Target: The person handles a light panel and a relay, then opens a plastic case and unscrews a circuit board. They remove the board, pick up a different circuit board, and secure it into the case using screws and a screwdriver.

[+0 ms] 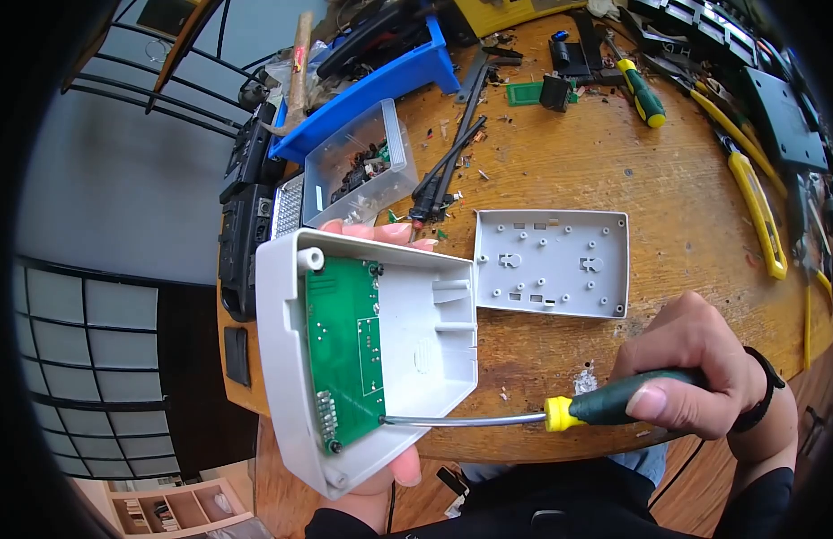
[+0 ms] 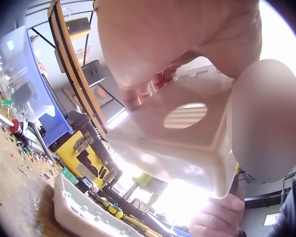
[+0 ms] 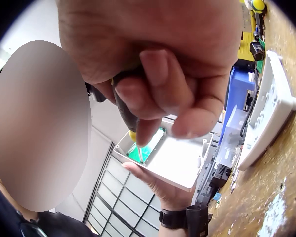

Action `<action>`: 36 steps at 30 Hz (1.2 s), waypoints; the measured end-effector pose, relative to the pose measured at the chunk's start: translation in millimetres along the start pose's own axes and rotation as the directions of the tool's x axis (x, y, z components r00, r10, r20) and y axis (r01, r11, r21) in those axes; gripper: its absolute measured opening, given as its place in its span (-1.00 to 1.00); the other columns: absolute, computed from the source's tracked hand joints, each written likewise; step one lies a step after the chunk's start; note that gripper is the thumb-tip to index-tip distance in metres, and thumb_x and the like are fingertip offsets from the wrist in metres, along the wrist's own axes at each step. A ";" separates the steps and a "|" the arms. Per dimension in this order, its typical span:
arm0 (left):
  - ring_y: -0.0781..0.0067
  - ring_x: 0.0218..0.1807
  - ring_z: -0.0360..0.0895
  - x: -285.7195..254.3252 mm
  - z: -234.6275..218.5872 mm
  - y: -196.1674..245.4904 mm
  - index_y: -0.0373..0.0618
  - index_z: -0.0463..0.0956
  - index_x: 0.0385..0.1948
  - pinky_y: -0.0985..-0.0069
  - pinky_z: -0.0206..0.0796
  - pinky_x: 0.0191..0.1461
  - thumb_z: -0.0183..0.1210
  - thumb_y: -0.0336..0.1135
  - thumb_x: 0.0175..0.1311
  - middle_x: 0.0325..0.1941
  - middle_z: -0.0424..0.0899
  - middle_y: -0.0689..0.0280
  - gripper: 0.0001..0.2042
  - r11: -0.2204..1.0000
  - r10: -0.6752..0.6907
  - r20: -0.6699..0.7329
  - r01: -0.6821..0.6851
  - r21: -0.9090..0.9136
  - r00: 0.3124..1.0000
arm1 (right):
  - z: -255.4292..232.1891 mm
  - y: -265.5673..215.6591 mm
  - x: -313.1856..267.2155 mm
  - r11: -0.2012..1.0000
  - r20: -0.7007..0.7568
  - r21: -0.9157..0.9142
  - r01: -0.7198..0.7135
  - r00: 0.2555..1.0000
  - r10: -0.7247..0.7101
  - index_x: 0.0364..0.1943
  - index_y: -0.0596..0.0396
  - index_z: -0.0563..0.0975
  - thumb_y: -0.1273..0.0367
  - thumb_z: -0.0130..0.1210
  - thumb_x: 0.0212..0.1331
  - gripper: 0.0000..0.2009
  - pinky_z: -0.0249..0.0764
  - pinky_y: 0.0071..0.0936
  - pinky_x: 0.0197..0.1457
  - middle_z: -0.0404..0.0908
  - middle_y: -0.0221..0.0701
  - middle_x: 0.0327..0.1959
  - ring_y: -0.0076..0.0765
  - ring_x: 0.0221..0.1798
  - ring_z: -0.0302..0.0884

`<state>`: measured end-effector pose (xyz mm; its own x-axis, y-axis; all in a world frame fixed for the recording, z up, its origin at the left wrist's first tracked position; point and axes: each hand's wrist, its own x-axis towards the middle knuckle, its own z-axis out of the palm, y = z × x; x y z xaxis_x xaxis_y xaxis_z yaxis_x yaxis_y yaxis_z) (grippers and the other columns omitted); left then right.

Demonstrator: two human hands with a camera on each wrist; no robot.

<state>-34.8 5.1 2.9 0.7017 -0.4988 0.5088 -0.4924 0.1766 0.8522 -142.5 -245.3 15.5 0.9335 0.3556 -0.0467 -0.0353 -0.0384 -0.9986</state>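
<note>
My left hand [image 1: 380, 490] holds a light grey plastic housing [image 1: 425, 359] from behind, fingertips over its top edge and thumb below. Inside it lies a green circuit board [image 1: 344, 350]. The fingers of my right hand [image 1: 695, 368] wrap the dark green and yellow handle of a screwdriver [image 1: 479, 420], whose tip touches the board's lower right corner. In the left wrist view the housing's outer side [image 2: 158, 133] shows an oval slotted opening. The right wrist view has my right hand [image 3: 163, 79] curled round the handle, with the board [image 3: 145, 150] beyond.
A grey cover plate [image 1: 553, 262] lies on the wooden table [image 1: 524, 180]. Behind the housing are a clear bin [image 1: 362, 171] with small parts and a blue tray [image 1: 371, 76]. A cutter [image 1: 756, 211], a second screwdriver [image 1: 645, 97] and other tools line the right side.
</note>
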 end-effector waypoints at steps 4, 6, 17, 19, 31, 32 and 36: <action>-0.08 0.28 0.32 -4.2 -1.9 -16.7 -0.18 -0.01 0.38 -0.11 0.20 0.35 0.32 0.17 0.02 0.29 0.29 0.03 -0.02 0.978 0.097 -0.052 -0.105 -0.182 0.994 | 0.0 2.8 -0.7 0.997 -0.024 -0.051 0.057 0.998 -0.059 -0.59 0.21 0.58 0.08 0.16 0.12 -0.59 0.30 -0.41 -0.60 0.45 -0.30 -0.78 -0.21 -0.71 0.49; -0.07 0.24 0.36 -4.1 0.1 -16.8 -0.19 -0.01 0.38 -0.11 0.18 0.36 0.26 0.08 0.15 0.27 0.30 0.03 -0.13 0.929 0.134 -0.131 -0.170 -0.328 0.982 | 0.7 4.3 0.4 0.994 -0.042 -0.086 0.069 0.996 -0.073 -0.61 0.19 0.57 0.09 0.17 0.11 -0.59 0.31 -0.41 -0.60 0.46 -0.30 -0.78 -0.19 -0.71 0.48; -0.01 0.22 0.38 3.8 14.8 -4.2 -0.20 -0.07 0.40 -0.02 0.20 0.35 0.50 0.17 -0.30 0.24 0.35 0.06 0.20 0.928 0.148 -0.089 -0.169 -0.333 0.985 | 3.4 13.0 3.2 0.844 -0.030 -0.403 0.353 0.917 -0.398 -0.61 0.11 0.56 0.11 0.23 0.08 -0.64 0.25 -0.41 -0.67 0.40 -0.39 -0.80 -0.27 -0.76 0.41; -0.01 0.22 0.38 3.1 9.8 -5.6 -0.21 -0.07 0.39 -0.01 0.20 0.35 0.52 0.18 -0.35 0.24 0.35 0.07 0.24 0.947 0.152 -0.064 -0.164 -0.278 0.986 | 3.0 14.3 3.5 0.810 -0.014 -0.446 0.381 0.901 -0.433 -0.61 0.11 0.55 0.11 0.24 0.07 -0.65 0.24 -0.42 -0.68 0.37 -0.43 -0.80 -0.29 -0.77 0.39; -0.02 0.20 0.40 2.4 12.0 0.4 -0.22 -0.03 0.38 -0.07 0.18 0.35 0.22 0.00 0.22 0.19 0.37 0.04 -0.18 0.908 0.034 -0.107 -0.075 -0.413 0.994 | 8.7 9.0 2.4 0.482 0.024 -0.728 0.488 0.721 -0.693 -0.32 0.16 0.52 0.18 0.40 -0.05 -0.62 0.38 -0.54 -0.61 0.29 -0.54 -0.70 -0.50 -0.68 0.35; -0.02 0.19 0.40 1.6 12.6 0.8 -0.22 -0.02 0.38 -0.07 0.18 0.35 0.18 -0.01 0.26 0.18 0.37 0.04 -0.22 0.936 0.025 -0.131 -0.069 -0.346 0.991 | 8.8 9.5 2.6 0.432 0.043 -0.743 0.512 0.679 -0.733 -0.30 0.16 0.51 0.21 0.40 -0.06 -0.63 0.43 -0.54 -0.57 0.26 -0.56 -0.69 -0.51 -0.66 0.32; -0.02 0.17 0.42 0.6 11.8 -2.2 -0.23 0.04 0.35 -0.08 0.17 0.36 0.09 -0.01 0.33 0.17 0.39 0.04 -0.31 0.948 0.019 -0.128 -0.058 -0.313 0.992 | 10.8 7.4 -0.2 0.404 0.031 -0.743 0.534 0.630 -0.776 -0.27 0.05 0.53 0.29 0.41 -0.08 -0.67 0.55 -0.53 -0.44 0.22 -0.56 -0.59 -0.52 -0.56 0.25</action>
<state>-39.4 -5.7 -0.2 0.7522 -0.3830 0.5362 -0.3466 0.4621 0.8163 -146.8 -235.6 7.9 0.6046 0.2833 0.7444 0.7492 -0.5195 -0.4109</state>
